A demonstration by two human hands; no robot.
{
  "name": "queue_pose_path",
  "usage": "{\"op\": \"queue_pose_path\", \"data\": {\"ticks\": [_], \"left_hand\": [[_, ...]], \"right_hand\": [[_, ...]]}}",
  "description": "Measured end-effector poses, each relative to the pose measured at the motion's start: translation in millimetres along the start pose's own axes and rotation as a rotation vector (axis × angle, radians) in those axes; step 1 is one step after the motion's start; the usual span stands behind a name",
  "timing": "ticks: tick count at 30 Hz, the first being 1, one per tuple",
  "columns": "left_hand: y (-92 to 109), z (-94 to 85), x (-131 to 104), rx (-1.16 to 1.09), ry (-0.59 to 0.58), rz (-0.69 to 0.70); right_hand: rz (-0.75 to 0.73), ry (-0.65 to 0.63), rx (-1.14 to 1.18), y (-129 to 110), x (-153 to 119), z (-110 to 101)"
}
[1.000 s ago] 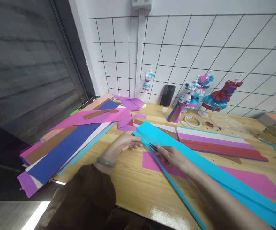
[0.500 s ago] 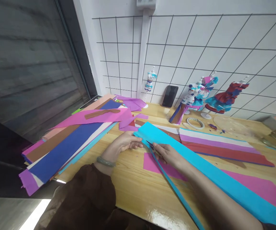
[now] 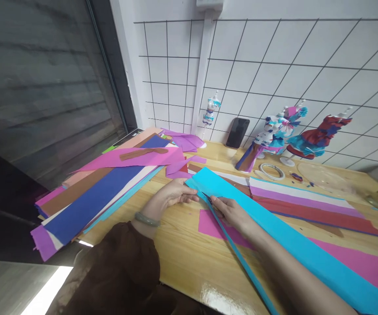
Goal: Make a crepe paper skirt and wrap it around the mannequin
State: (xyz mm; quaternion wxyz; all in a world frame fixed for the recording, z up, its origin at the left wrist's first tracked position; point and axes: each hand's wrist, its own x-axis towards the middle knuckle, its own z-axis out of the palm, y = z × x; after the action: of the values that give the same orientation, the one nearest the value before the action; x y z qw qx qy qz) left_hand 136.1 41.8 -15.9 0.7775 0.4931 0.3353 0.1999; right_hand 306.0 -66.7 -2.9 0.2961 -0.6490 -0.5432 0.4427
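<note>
A long bright blue paper piece (image 3: 261, 205) runs from the table's middle to the lower right. My left hand (image 3: 177, 192) pinches its far left end between thumb and fingers. My right hand (image 3: 226, 210) is closed round small scissors (image 3: 209, 199), whose blades lie at the near edge of the blue paper. A narrow blue strip (image 3: 241, 258) hangs off along that edge and runs beneath my right hand toward the near side. Under the strip lies a pink paper piece (image 3: 208, 223), partly covered by my right forearm.
Stacked coloured paper strips (image 3: 93, 201) lie at left. White, purple and red layers (image 3: 306, 205) lie at right. Along the wall stand a phone (image 3: 237, 132), a tape roll (image 3: 272, 171) and several small dressed mannequins (image 3: 323, 133).
The whole view has shifted slightly, so the table items appear a little farther right. Both hands keep nearly the same place on the blue paper.
</note>
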Motion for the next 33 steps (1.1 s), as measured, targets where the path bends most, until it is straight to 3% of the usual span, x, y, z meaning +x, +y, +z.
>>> {"op": "queue_pose_path", "data": {"ticks": [8,19,33], "left_hand": [[0.8,0.0,-0.9,-0.014,-0.01,0.007],[-3.8,-5.5,2.7,-0.025,-0.028,0.013],[-2.1,-6.5,0.8,0.045,-0.027,0.029]], "right_hand": [[-0.018,0.037,0.01,12.3,7.1,1.7],[-0.016,0.106,-0.06,11.9,9.6,3.0],[0.017,0.075,-0.003,6.5,4.8,2.1]]}}
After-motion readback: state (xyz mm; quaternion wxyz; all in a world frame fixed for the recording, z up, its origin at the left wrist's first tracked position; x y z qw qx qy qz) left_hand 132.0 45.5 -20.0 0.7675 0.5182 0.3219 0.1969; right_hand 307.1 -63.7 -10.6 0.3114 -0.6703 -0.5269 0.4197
